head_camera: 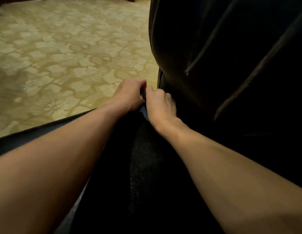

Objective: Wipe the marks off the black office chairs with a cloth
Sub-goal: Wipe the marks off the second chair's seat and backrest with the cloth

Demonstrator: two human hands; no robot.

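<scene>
Gripping: your left hand (130,94) and right hand (161,103) both pinch the cloth (144,112).
Direction: chair (231,65) back rises right, nearest your right hand.

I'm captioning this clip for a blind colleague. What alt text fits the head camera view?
Two bare hands meet at the far edge of a black chair seat, the left hand and right hand both gripping a small bluish cloth between them. The dark chair back rises to the right, and a yellow floral carpet fills the left.
</scene>
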